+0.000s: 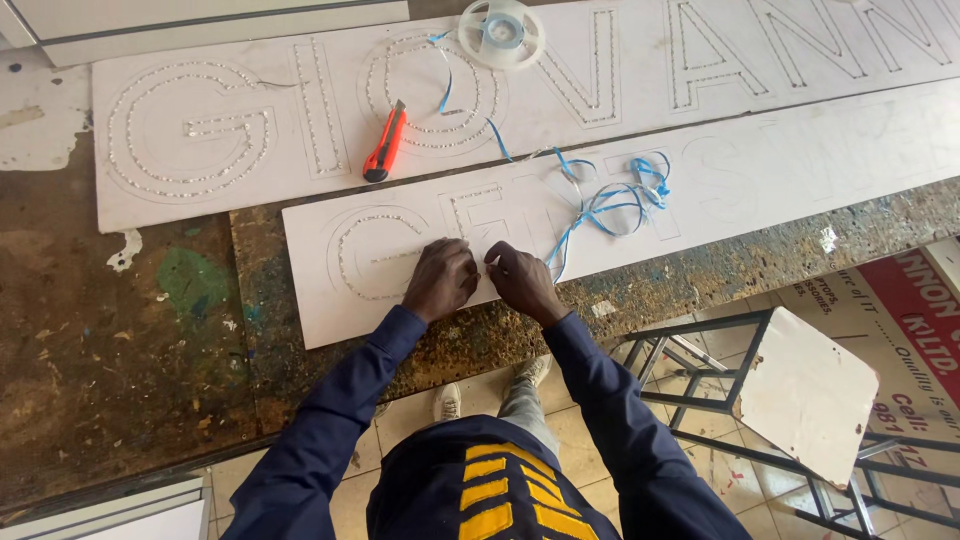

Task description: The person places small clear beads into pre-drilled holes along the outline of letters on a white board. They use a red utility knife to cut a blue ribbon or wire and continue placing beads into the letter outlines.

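Both hands down on the near white sign board [420, 300], side by side, knuckles almost touching. Left hand [440, 280] curled, fingers bunched and pressed onto the board over the outlined letter shape; whether anything is pinched under those fingertips — cannot tell. Right hand [522, 282] likewise curled, fingertips tucked down against the board just beside the left, grip contents hidden.

Board itself long and narrow, long axis running from lower left up to upper right, far end passing out past the right hand towards the frame's right edge. Lying flat on the paint-stained workbench [120, 340], near edge just under the wrists.

Just beyond the right hand, a tangle of blue strip [615, 195] looping over the board, a strand trailing down to the fingers. Farther up from the left hand, an orange utility knife [385, 142] on a second, larger white board [200, 200] — blade end pointing away. Beyond that, a clear reel [500, 32]. Off to the right of the grip, a white-seated metal stool [800, 390].
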